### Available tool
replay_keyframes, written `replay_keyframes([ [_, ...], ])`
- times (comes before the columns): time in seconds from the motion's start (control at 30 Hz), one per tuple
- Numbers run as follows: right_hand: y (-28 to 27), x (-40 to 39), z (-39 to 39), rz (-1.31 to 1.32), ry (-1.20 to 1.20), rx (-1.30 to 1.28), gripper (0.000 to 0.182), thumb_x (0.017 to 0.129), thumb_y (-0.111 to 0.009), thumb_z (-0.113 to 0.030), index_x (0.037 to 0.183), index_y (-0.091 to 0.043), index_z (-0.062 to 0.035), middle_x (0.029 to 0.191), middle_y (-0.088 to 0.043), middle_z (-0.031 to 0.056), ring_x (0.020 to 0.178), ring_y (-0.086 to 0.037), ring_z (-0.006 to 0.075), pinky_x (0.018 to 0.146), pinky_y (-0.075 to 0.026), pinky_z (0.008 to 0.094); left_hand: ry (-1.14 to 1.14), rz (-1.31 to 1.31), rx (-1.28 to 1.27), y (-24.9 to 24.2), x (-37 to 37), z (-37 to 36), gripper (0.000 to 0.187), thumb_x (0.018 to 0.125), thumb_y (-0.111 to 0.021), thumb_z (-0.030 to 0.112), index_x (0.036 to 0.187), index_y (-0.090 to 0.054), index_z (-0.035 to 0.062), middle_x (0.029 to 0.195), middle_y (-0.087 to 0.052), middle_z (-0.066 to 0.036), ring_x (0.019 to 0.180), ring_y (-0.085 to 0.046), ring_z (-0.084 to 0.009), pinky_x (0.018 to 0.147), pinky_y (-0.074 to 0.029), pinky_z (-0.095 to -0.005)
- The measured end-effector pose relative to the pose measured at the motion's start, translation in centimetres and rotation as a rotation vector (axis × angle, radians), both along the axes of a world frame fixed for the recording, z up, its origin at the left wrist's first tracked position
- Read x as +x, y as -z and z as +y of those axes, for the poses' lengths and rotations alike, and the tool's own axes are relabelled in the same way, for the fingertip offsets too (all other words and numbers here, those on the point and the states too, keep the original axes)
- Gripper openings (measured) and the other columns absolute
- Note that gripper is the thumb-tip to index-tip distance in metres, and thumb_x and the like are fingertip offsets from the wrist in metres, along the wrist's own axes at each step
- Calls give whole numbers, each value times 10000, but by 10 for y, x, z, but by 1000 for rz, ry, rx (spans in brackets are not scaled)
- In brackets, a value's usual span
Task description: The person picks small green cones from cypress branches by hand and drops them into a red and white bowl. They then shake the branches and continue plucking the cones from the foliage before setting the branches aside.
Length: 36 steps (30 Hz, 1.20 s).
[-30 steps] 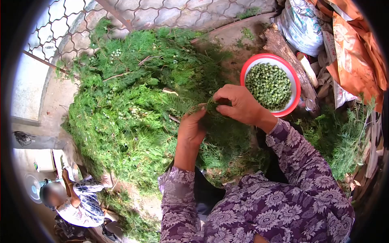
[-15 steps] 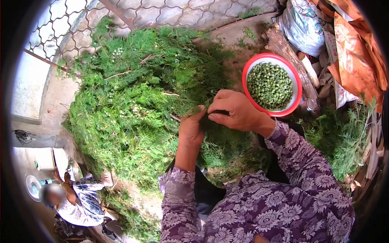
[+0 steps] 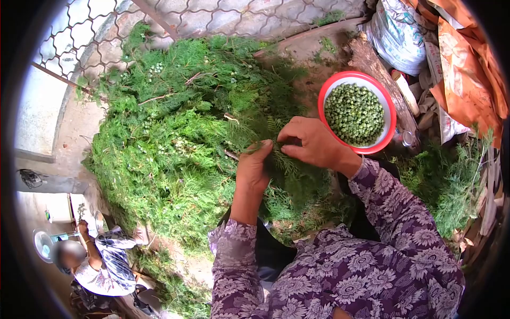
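Observation:
My left hand [image 3: 253, 171] is closed, thumb and fingers pinched on a feathery green conifer sprig [image 3: 289, 165] that hangs between my hands. My right hand [image 3: 312, 142] is closed in a pinch beside it, its fingertips close to the sprig; whatever they grip is too small to make out. Beyond my right hand stands a white basin with a red rim [image 3: 392, 125], holding many small round green cones [image 3: 354, 114]. A large heap of cut conifer branches [image 3: 164, 154] lies under and to the left of my hands, with pale green cones among the foliage.
Wire mesh [image 3: 223, 18] runs along the back. A rough log [image 3: 374, 66], a white sack [image 3: 397, 37] and orange sheeting [image 3: 462, 69] lie at the right, near more green branches [image 3: 459, 186]. Another person [image 3: 106, 266] sits at lower left, holding up a sprig.
My right hand has shifted slightly to the right, away from my left, and more of the sprig shows between them. The other person's hand has risen with a sprig.

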State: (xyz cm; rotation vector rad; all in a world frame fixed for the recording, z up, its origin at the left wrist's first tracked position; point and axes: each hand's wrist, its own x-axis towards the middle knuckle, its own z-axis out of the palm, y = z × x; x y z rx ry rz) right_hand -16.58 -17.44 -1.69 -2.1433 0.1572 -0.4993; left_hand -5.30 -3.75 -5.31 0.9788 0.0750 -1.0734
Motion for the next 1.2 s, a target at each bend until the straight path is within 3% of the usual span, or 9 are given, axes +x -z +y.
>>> replay_keyframes([
  [0.17, 2, 4, 8, -154, -34, 115, 117, 692, -623, -133, 777, -592, -59, 710, -518, 101, 717, -528, 281, 634, -421, 383, -28, -108, 40, 6, 1, -3, 147, 761, -657, 17, 883, -577, 27, 854, -605, -49, 775, -578, -149, 711, -468, -277],
  [0.33, 10, 1, 6, 112, 17, -40, 134, 707, -629, -168, 779, -602, -59, 759, -549, 111, 762, -550, 289, 672, -435, 395, -80, -121, 78, -1, -7, -3, 154, 752, -666, 7, 870, -570, 26, 854, -612, -54, 784, -582, -146, 718, -468, -269],
  [0.53, 10, 0, 6, 244, 104, -39, 193, 688, -646, -221, 776, -615, -52, 784, -574, 123, 780, -564, 307, 693, -446, 397, -104, -191, 53, 1, -10, -3, 183, 743, -652, -39, 861, -529, 29, 874, -610, -63, 824, -576, -153, 753, -456, -270],
  [0.77, 9, 2, 8, 218, 132, 7, 239, 663, -663, -260, 739, -625, -37, 718, -595, 142, 718, -586, 299, 645, -456, 391, -139, -299, 54, 10, -8, 0, 178, 746, -632, -52, 861, -537, 45, 901, -603, -58, 851, -551, -139, 790, -433, -272],
  [0.83, 3, 3, 7, 279, 116, 185, 220, 720, -664, -197, 779, -616, 10, 691, -594, 147, 626, -576, 196, 573, -435, 325, -128, -336, 66, 8, -8, 1, 172, 746, -632, -51, 861, -544, 44, 898, -602, -54, 847, -548, -135, 795, -429, -273],
  [0.97, 10, 5, 6, 331, 103, 94, 227, 746, -647, -197, 816, -626, 17, 689, -594, 145, 615, -556, 137, 561, -430, 299, -113, -411, 79, 5, -8, 1, 145, 750, -629, -45, 855, -574, 38, 886, -600, -42, 841, -540, -126, 796, -419, -271],
  [1.07, 23, 9, 7, 272, 89, 254, 274, 696, -662, -257, 781, -636, 2, 658, -597, 145, 605, -587, 213, 573, -443, 336, -116, -399, 48, 9, -5, 3, 143, 752, -630, -39, 871, -593, 30, 880, -598, -29, 841, -541, -125, 785, -417, -265],
  [1.13, 36, 13, 6, 204, 56, 545, 273, 713, -664, -237, 797, -631, 20, 654, -601, 100, 627, -570, 131, 571, -433, 314, -94, -394, 53, 6, -6, 4, 148, 753, -630, -39, 880, -597, 30, 878, -597, -24, 838, -540, -122, 779, -417, -263],
  [1.2, 38, 13, 5, 211, 33, 627, 251, 723, -656, -211, 814, -633, 22, 687, -610, 76, 653, -562, 110, 581, -435, 300, -70, -391, 59, 4, -6, 5, 153, 754, -629, -38, 888, -602, 30, 875, -595, -18, 834, -539, -120, 773, -417, -261],
])
